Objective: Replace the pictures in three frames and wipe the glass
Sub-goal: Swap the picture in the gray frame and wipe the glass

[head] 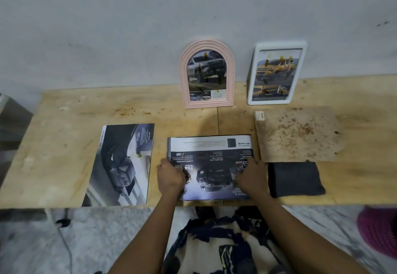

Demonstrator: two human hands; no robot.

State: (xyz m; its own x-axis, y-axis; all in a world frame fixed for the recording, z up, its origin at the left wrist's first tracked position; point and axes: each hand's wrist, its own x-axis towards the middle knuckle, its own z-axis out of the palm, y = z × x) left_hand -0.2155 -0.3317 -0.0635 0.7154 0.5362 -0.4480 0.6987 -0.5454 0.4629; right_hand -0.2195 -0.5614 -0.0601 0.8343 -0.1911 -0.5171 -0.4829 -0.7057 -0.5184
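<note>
A printed car picture (pixel 211 162) lies flat at the table's front middle, over a dark-edged frame that barely shows beneath it. My left hand (pixel 170 177) rests on the picture's left edge with fingers curled at that edge. My right hand (pixel 251 176) presses on its right edge. A pink arched frame (pixel 206 74) with a grey truck picture leans on the wall. To its right leans a white rectangular frame (pixel 277 72) with a yellow truck picture. A dark folded cloth (pixel 295 179) lies right of my right hand.
Another car picture (pixel 122 164) lies at the front left of the wooden table (pixel 64 127). A stained brown backing board (pixel 298 134) lies at the right, behind the cloth. A pink object (pixel 378 230) sits on the floor at the lower right.
</note>
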